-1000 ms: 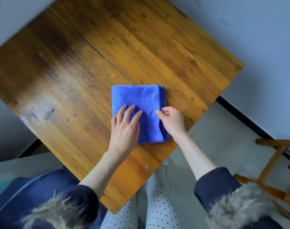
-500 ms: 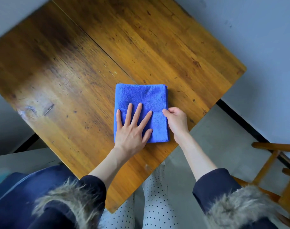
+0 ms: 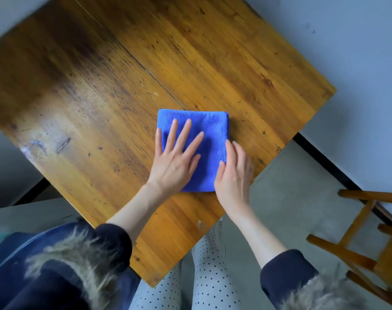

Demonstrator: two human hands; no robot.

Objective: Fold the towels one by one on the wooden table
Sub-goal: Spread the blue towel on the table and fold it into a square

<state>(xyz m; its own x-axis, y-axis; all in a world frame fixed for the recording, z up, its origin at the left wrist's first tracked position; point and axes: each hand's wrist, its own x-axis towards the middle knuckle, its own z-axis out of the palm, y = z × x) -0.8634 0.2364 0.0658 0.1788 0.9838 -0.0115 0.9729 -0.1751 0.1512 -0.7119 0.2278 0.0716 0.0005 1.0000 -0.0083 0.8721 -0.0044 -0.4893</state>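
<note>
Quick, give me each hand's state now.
Left hand: open, fingers flat on the folded blue microfibre towel.
Right hand: open, fingers resting on the towel's right edge.

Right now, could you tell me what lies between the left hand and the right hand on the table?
In the head view, only a strip of the folded blue towel lies between the left hand and the right hand; both rest on it.
</note>
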